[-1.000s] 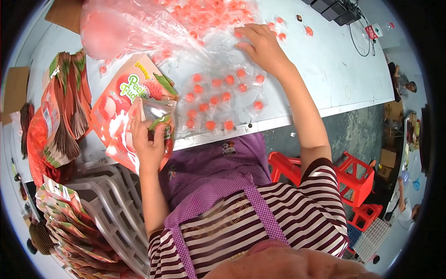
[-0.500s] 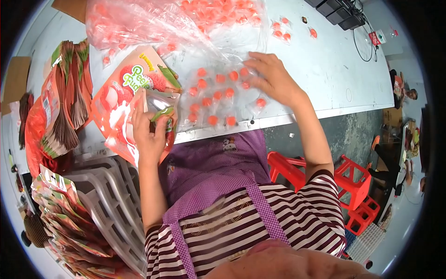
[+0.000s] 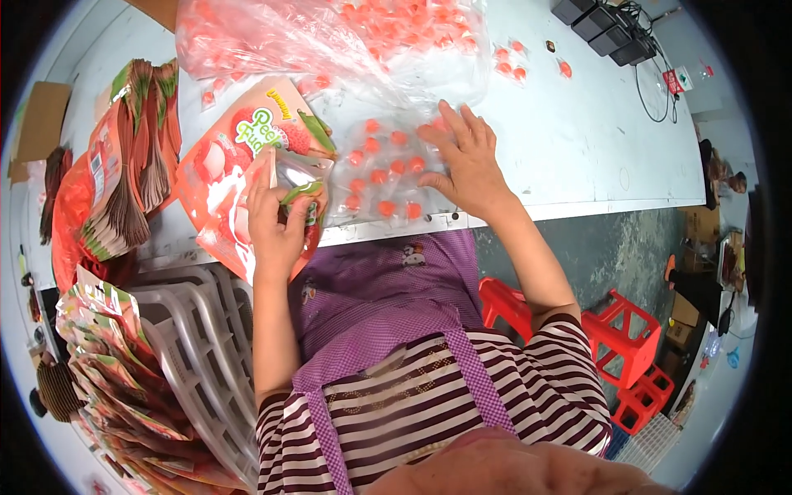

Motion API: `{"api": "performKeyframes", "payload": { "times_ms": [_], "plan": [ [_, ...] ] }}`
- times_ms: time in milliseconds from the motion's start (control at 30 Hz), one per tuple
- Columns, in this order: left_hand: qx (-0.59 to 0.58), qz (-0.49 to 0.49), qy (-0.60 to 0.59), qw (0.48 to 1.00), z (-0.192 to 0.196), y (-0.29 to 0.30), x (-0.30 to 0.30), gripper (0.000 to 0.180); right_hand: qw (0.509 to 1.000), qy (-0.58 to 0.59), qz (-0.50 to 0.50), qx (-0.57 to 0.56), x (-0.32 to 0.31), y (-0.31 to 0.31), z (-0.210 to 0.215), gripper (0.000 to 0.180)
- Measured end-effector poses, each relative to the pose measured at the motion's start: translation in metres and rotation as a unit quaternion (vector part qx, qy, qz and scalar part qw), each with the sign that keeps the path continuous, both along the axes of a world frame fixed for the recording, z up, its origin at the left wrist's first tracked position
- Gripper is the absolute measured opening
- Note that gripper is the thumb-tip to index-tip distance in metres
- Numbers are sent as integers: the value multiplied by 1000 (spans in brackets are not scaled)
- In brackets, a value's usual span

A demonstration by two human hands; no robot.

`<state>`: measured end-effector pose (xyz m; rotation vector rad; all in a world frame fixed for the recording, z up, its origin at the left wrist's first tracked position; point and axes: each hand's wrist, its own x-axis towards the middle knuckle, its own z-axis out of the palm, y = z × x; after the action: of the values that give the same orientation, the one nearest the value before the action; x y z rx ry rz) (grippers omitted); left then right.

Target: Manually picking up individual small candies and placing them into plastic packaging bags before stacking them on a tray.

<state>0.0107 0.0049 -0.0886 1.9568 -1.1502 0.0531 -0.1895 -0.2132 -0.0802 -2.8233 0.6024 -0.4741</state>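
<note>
My left hand (image 3: 276,221) pinches an upright red-and-green foil pouch (image 3: 318,221) near its top at the table's front edge. The pouch's mouth gapes, showing a silvery inside. Beneath and behind it lies a larger printed fruit pouch (image 3: 216,161), flat on the table. A cluster of clear little packets, each with a round orange-red sweet (image 3: 379,176), is spread just right of the pouch. My right hand (image 3: 472,169) rests at the cluster's right side, fingers apart, its thumb and fingertips touching the outer packets.
A big clear plastic bag (image 3: 280,45) full of the same sweets lies at the back. Stacked flat pouches (image 3: 136,157) stand at left, with filled pouches (image 3: 124,371) in a grey crate (image 3: 186,318) below. Red stools (image 3: 623,338) and black adapters (image 3: 606,33) are at right.
My right hand has moved left and inward, pushing the outer packets closer together toward the pouch. The left hand keeps its hold on the pouch. The whole view has shifted slightly.
</note>
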Motion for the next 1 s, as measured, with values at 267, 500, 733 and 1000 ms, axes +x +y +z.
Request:
{"api": "performKeyframes", "payload": {
  "times_ms": [267, 500, 733, 1000],
  "plan": [
    [23, 14, -8, 1000, -2, 5, 1, 17, 999, -7, 5, 48, 0, -31, 11, 58],
    [32, 19, -9, 999, 1, 3, 1, 16, 997, 19, 70, 36, 5, -22, 29, 65],
    [4, 6, 0, 1000, 4, 1, -2, 16, 997, 10, 79, -11, 12, -12, 3, 54],
    [0, -7, 169, 986, 4, 9, 2, 16, 996, -72, 34, -45, 6, -11, 0, 21]
  ]
}}
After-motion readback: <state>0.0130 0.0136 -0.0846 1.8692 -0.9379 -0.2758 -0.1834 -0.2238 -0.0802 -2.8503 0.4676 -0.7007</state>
